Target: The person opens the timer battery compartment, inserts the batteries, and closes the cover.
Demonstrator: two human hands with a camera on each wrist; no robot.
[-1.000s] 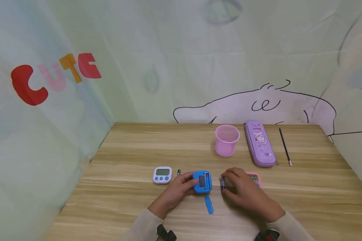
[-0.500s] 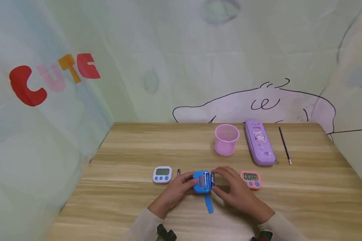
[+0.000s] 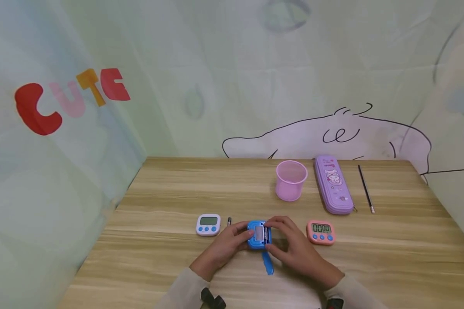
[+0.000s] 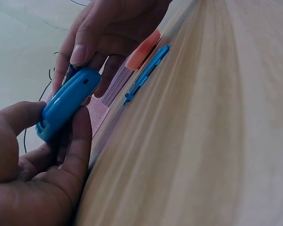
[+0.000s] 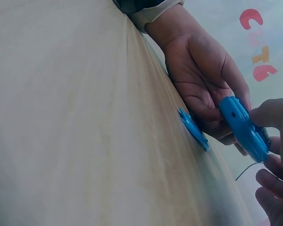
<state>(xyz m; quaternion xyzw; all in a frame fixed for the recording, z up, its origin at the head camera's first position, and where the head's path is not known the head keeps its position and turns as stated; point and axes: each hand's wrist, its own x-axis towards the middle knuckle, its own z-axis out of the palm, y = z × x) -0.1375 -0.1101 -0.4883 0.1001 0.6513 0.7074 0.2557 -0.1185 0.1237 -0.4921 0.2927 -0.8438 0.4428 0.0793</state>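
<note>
My left hand [image 3: 229, 242] grips a blue digital timer [image 3: 257, 243], with its back and open battery slot facing up. At that slot, the thumb and fingers of my right hand [image 3: 295, 247] pinch a small cylindrical battery [image 3: 266, 235] by its two ends. It lies in or just over the slot; how deep it sits I cannot tell. In the left wrist view, the blue timer [image 4: 68, 104] is tilted and raised off the table between both hands. The loose blue battery cover [image 3: 268, 265] lies on the table just below.
A white timer [image 3: 208, 225] and another battery [image 3: 229, 221] lie left of my hands. To the right is a coral timer [image 3: 321, 233] reading 00:00. Farther back are a pink cup [image 3: 289, 189], a purple pencil case [image 3: 334, 185] and a black pencil [image 3: 365, 189].
My right hand has carried the battery leftward from beside the coral timer to the blue timer's slot, uncovering the coral timer. My left hand has stayed in place.
</note>
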